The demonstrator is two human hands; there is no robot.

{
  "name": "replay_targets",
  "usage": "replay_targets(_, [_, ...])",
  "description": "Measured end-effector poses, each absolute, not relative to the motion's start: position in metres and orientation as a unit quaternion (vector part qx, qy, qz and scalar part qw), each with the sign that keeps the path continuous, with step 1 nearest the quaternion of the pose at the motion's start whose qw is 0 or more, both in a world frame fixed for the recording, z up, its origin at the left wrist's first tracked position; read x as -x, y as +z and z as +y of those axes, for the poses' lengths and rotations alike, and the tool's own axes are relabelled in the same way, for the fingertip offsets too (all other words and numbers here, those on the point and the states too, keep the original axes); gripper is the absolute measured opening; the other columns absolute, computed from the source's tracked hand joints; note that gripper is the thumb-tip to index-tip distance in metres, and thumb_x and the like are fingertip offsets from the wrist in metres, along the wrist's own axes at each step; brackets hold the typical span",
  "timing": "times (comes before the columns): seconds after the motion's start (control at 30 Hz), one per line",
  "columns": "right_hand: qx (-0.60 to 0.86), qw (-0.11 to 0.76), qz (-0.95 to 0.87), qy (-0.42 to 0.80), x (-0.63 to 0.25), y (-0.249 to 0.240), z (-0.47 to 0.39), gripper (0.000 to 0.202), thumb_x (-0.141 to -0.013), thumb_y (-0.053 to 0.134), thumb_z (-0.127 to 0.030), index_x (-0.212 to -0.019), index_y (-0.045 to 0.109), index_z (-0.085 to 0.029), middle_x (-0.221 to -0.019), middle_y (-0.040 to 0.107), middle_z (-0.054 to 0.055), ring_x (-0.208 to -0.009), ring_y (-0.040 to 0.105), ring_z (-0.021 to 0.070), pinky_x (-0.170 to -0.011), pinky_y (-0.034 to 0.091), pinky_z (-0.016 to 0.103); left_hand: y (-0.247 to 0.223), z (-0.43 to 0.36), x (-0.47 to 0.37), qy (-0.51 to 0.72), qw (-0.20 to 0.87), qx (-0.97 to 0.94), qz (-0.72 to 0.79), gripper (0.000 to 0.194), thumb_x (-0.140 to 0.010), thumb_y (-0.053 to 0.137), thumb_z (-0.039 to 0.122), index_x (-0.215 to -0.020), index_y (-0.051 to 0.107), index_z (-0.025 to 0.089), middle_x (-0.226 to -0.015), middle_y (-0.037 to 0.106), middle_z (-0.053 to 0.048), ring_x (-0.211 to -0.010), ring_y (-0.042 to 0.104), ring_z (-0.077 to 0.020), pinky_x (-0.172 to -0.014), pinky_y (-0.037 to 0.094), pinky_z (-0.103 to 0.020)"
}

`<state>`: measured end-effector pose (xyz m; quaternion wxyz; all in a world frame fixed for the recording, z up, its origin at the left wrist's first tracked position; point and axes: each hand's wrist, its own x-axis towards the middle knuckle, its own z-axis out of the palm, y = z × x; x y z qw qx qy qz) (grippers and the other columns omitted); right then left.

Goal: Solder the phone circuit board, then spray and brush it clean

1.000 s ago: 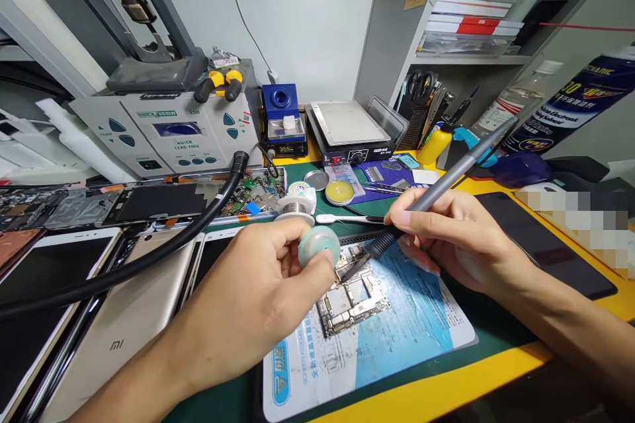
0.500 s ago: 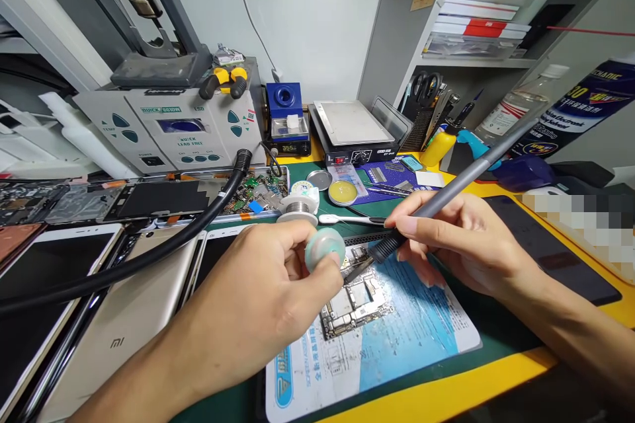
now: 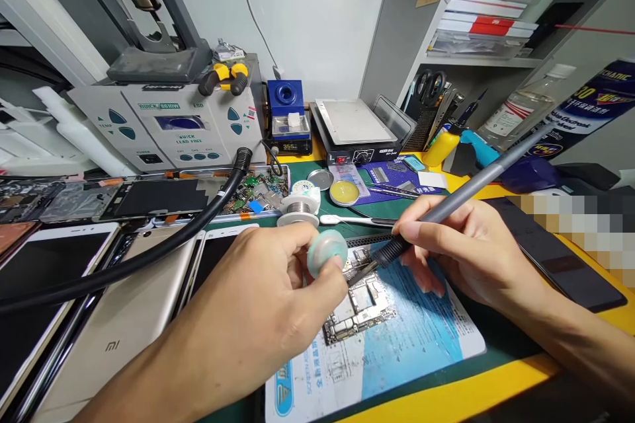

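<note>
My left hand [image 3: 270, 291] pinches a small translucent green spool [image 3: 327, 253] between thumb and fingers; what is wound on it I cannot make out. In my right hand [image 3: 461, 251] is a soldering iron [image 3: 466, 190], held like a pen with its cord end up to the right. The iron's tip reaches down beside my left thumb, over a phone circuit board [image 3: 354, 327]; whether it touches anything is hidden. Under the board lies a blue-and-white printed sheet [image 3: 421, 357].
Behind my hands are a solder reel [image 3: 297, 206], a tin of yellow paste [image 3: 344, 193] and a white-headed brush [image 3: 342, 219]. A hot-air station [image 3: 169, 122] stands back left, its black hose [image 3: 163, 264] crossing several phones. A hot plate [image 3: 354, 122] is at the back.
The whole view has shifted slightly. Both hands keep their hold on the spool and the soldering iron, and the iron's tip stays by my left thumb.
</note>
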<state>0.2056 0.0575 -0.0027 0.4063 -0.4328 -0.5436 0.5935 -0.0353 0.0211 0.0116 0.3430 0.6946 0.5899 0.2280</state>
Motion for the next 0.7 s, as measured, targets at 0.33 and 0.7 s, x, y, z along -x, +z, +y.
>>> replay_targets(0.33, [0.439, 0.415, -0.543, 0.583, -0.2035, -0.0025, 0.0571, 0.015, -0.081, 0.081, -0.033, -0.072, 0.074, -0.023, -0.045, 0.064, -0.001, -0.032, 0.059, 0.0156, -0.031, 0.042, 0.018, 0.0122, 0.0214, 0.0345, 0.248, 0.339, -0.702, 0.575, 0.041, -0.089, 0.058, 0.041, -0.059, 0.040, 0.021, -0.048, 0.036, 0.008, -0.043, 0.029, -0.0065, -0.036, 0.022, -0.021])
replay_targets(0.7, [0.434, 0.416, -0.547, 0.583, -0.2052, -0.0023, 0.0560, 0.016, -0.083, 0.079, -0.032, -0.072, 0.074, -0.022, -0.046, 0.063, -0.001, -0.033, 0.058, 0.0147, -0.032, 0.042, 0.018, 0.0072, 0.0216, 0.0371, 0.246, 0.324, -0.705, 0.581, 0.038, -0.089, 0.056, 0.041, -0.060, 0.041, 0.022, -0.048, 0.037, 0.008, -0.043, 0.031, -0.0072, -0.036, 0.023, -0.022])
